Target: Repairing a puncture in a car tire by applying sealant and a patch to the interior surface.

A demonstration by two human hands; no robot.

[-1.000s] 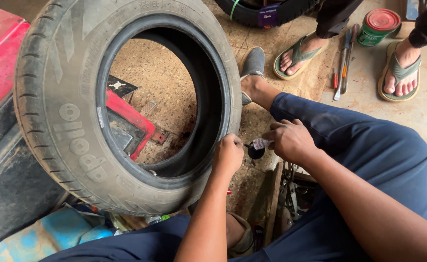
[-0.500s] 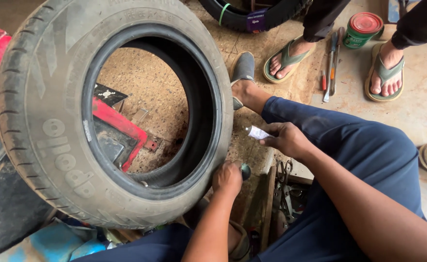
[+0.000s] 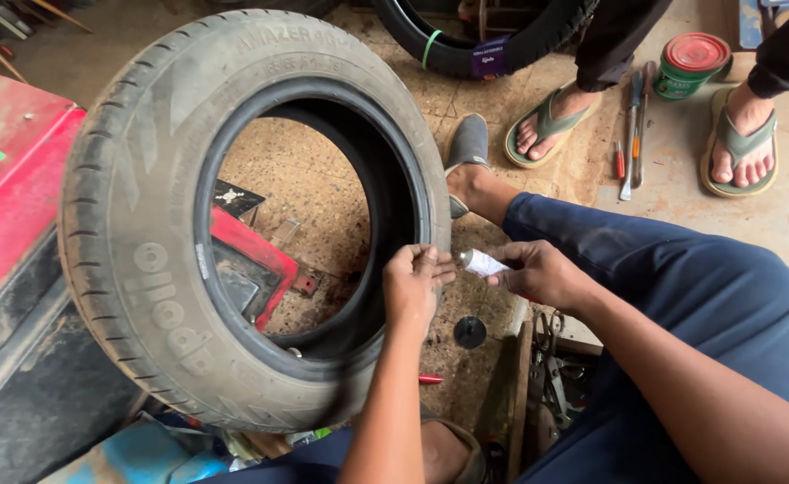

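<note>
Dusty concrete workshop floor point(image 3: 323, 193) is seen through and around everything in the head view, pretty gritty stuff. Standing upright on it is a worn car tyre point(image 3: 143, 269), and everything else is placed off that. A small white tube point(image 3: 482, 263) is held just right of the tyre's inner rim, gripped in the closed right hand point(image 3: 547, 276) with its nozzle end pointed at the left hand point(image 3: 417, 285). The left hand's fingers are curled shut at the tube's tip, touching or nearly touching it; whether something is pinched there can't be made out. A small black round cap point(image 3: 469, 332) is seen on the floor just below the tube. Left of the tyre, a red machine body point(image 3: 9, 179) is butted up against it. Well off to the tyre's upper right, another person's sandalled feet point(image 3: 551, 125), a few screwdrivers point(image 3: 632, 134) and a green tin with a red lid point(image 3: 692, 63) are visible.
</note>
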